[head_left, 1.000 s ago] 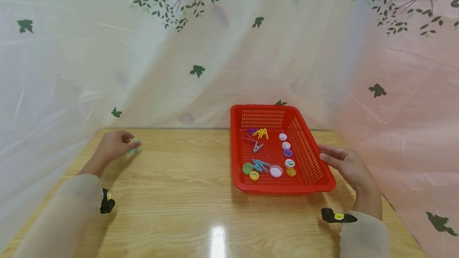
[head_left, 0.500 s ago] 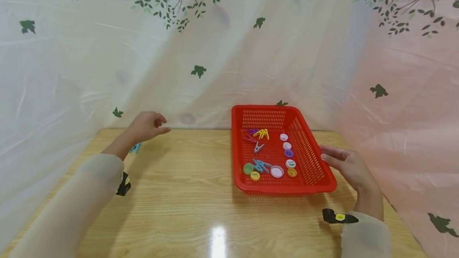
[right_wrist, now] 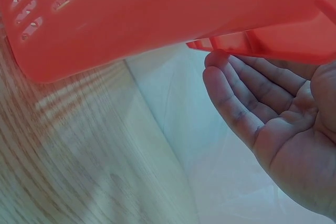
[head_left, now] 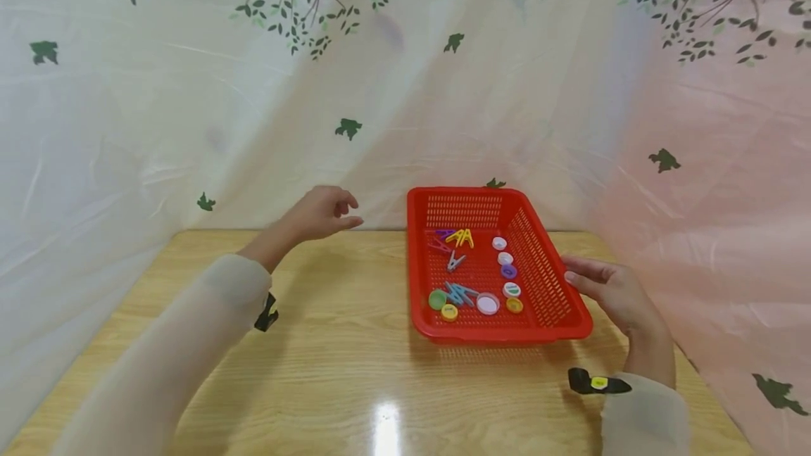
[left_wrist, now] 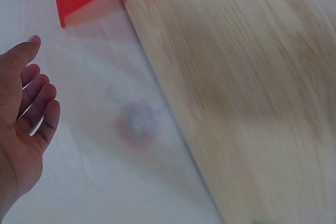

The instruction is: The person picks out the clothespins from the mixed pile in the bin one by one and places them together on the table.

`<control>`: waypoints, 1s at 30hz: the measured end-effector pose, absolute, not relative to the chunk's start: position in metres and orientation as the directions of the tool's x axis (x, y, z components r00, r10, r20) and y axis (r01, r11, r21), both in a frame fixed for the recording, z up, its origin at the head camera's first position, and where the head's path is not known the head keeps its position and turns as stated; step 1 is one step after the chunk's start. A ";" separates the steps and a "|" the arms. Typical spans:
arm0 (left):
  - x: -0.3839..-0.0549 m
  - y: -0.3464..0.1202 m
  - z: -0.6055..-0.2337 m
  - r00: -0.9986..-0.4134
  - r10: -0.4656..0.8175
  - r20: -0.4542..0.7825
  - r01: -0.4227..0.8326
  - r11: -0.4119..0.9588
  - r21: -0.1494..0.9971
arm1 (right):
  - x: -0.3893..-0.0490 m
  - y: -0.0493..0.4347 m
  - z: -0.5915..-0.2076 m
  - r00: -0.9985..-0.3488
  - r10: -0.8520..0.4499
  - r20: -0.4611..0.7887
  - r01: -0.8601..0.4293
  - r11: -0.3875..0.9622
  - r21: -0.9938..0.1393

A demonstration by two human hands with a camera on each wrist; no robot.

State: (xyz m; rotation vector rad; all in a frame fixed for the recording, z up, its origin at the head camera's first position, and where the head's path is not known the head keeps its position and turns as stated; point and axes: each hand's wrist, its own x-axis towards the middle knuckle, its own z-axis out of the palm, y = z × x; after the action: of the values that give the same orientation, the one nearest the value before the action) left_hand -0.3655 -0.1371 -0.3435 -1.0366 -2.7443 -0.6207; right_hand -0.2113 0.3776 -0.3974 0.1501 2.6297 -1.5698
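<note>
In the head view my left hand [head_left: 323, 212] is in the air over the table's far edge, left of the red plastic basket [head_left: 500, 334]. Its fingers are loosely bent and hold nothing; the left wrist view shows the palm side bare. My right hand [head_left: 617, 294] grips the basket's right rim, thumb at the top and fingertips under the lip, as the right wrist view shows. Inside the basket lie yellow clothespins [head_left: 467, 237], a grey clothespin [head_left: 455, 261], blue clothespins [head_left: 459, 294], and pink and purple ones. Several bottle caps [head_left: 488, 303] in white, green, yellow and purple lie there too.
A wooden table [head_left: 329, 371] runs back to a pale plastic curtain [head_left: 272, 125] with leaf prints. The left sleeve [head_left: 184, 329] crosses the table's left side and hides the spot where a teal clothespin lay in the earlier frames.
My left hand has left the teal clothespin at the table's left side, risen and moved right toward the basket. The right hand and the basket have stayed in place.
</note>
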 end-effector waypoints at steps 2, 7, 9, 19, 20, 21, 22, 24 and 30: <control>-0.364 -0.122 -0.342 -0.730 0.625 0.275 0.683 0.658 0.317 | -0.211 0.377 -0.398 -0.994 0.037 -0.107 0.112 0.474 -0.873; -0.359 -0.087 -0.342 -0.687 0.672 0.276 0.726 0.615 0.308 | -0.210 0.377 -0.400 -0.995 0.035 -0.096 0.101 0.485 -0.869; -0.356 -0.075 -0.343 -0.678 0.684 0.270 0.734 0.608 0.303 | -0.211 0.377 -0.400 -0.995 0.035 -0.093 0.098 0.487 -0.868; -0.347 -0.029 -0.348 -0.641 0.737 0.215 0.763 0.582 0.281 | -0.211 0.376 -0.400 -0.998 0.017 -0.068 0.068 0.484 -0.872; -0.346 -0.025 -0.349 -0.634 0.745 0.206 0.769 0.581 0.264 | -0.211 0.375 -0.400 -0.997 0.021 -0.072 0.074 0.482 -0.873; -0.345 -0.021 -0.351 -0.625 0.755 0.198 0.777 0.577 0.252 | -0.210 0.375 -0.400 -0.997 0.025 -0.078 0.080 0.479 -0.874; -0.345 -0.018 -0.352 -0.610 0.769 0.192 0.790 0.567 0.234 | -0.210 0.375 -0.400 -0.996 0.026 -0.080 0.082 0.476 -0.875; -0.344 -0.011 -0.356 -0.586 0.791 0.178 0.808 0.551 0.208 | -0.210 0.375 -0.400 -0.996 0.027 -0.085 0.088 0.469 -0.879; -0.341 0.010 -0.367 -0.554 0.825 0.111 0.821 0.518 0.240 | -0.212 0.377 -0.398 -0.996 0.027 -0.084 0.087 0.483 -0.871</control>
State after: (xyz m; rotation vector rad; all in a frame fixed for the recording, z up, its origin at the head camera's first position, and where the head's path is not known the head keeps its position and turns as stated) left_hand -0.3410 0.0102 -0.3669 -1.4923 -2.7522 -0.4202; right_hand -0.2116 0.3770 -0.3980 0.1015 2.6539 -1.5645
